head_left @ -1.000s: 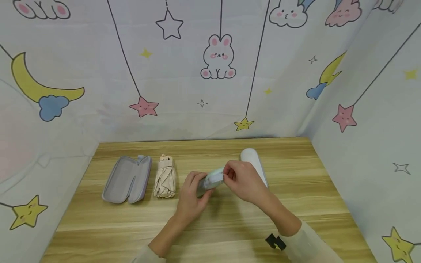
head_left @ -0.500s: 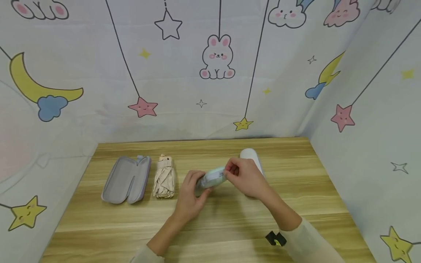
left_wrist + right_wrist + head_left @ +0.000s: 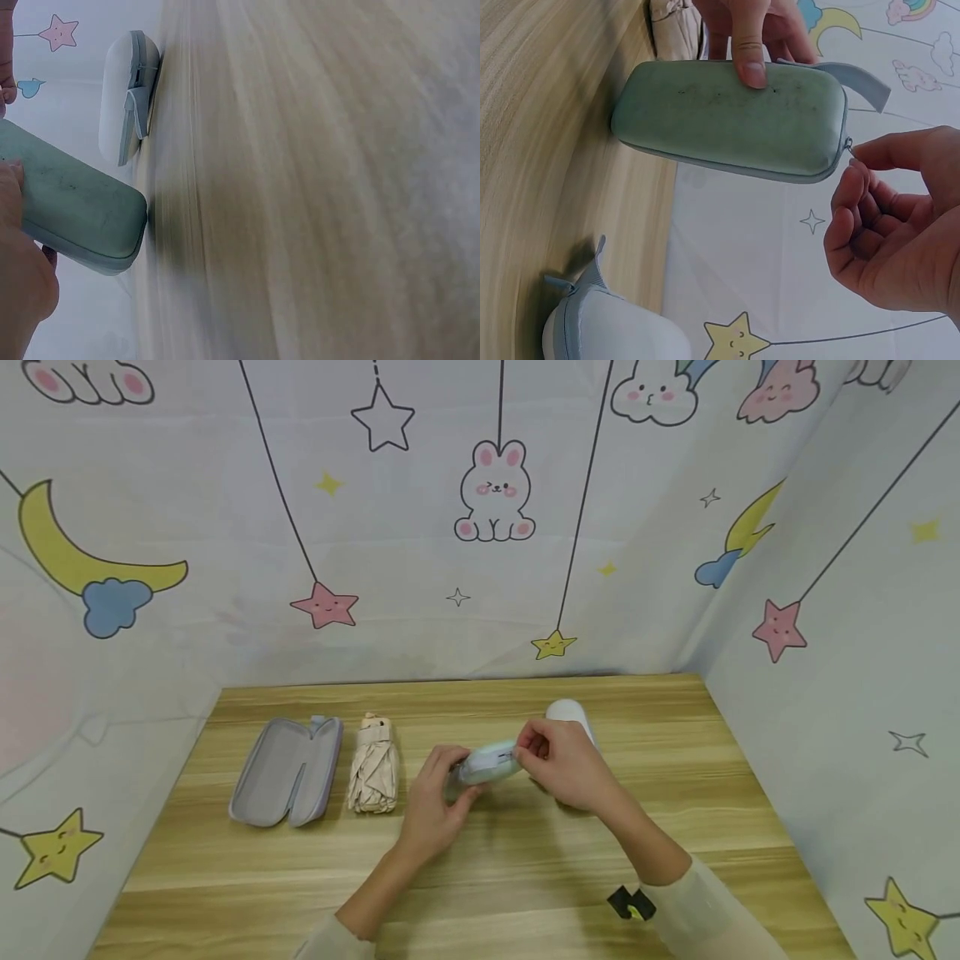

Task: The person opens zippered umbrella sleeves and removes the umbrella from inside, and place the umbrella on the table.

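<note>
A pale green zippered case [image 3: 489, 763] is in my left hand [image 3: 438, 797], tilted above the table. In the right wrist view the left thumb lies across the broad face of the green case [image 3: 735, 120], with other fingers behind it. My right hand [image 3: 566, 764] pinches the small zipper pull [image 3: 850, 145] at the case's end between thumb and forefinger, the other fingers curled. A grey strap [image 3: 862, 85] sticks out beside that end. From the left wrist view, the case's far end [image 3: 97, 202] hangs close by the wooden surface.
A white case [image 3: 567, 711] with a grey strap lies behind the right hand, partly covered by it. On the left, a grey case [image 3: 273, 772] lies spread open beside a creased beige bundle [image 3: 373, 768] with a band round it. Printed cloth walls [image 3: 405, 543] surround the wooden table [image 3: 465, 893].
The right hand has shifted slightly to the right at the case's end, and the case has turned a little in the left hand. Objects on the table have stayed put.
</note>
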Tool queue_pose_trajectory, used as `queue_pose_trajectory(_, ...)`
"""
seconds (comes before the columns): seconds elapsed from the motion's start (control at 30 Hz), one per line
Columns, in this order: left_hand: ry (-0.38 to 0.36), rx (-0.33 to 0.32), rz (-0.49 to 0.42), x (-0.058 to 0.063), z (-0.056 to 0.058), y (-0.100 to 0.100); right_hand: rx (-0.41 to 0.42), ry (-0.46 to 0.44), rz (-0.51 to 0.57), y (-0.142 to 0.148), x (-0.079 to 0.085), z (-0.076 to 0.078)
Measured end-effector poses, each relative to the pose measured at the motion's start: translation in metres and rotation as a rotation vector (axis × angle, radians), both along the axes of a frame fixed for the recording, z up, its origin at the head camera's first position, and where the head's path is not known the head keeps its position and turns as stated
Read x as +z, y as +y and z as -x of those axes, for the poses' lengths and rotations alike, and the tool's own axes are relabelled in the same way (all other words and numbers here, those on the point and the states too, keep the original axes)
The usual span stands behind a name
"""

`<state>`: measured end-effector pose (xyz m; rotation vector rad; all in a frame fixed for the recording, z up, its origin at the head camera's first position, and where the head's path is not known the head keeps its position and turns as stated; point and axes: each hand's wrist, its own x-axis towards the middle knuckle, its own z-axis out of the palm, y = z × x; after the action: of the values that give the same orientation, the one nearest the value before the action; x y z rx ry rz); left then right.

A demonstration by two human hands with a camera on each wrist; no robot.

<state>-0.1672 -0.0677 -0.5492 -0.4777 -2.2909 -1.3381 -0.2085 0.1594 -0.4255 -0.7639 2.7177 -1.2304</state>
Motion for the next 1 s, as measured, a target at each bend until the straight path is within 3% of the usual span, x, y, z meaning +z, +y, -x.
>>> queue_pose_trajectory(0.37, 0.047, -0.029, -0.054, -0.002, -0.002, 0.001, -0.019, 0.001, -0.008, 0.006, -0.004, 0.002)
queue_pose_trajectory(0.67, -0.02, -0.064, -0.083, -0.003, -0.006, -0.004, -0.019, -0.009, -0.004, 0.008, -0.013, 0.005)
queue_pose_trajectory(1.0, -0.012, -0.072, -0.129, -0.005, -0.006, -0.007, -0.023, -0.034, 0.003, 0.004, -0.018, 0.007)
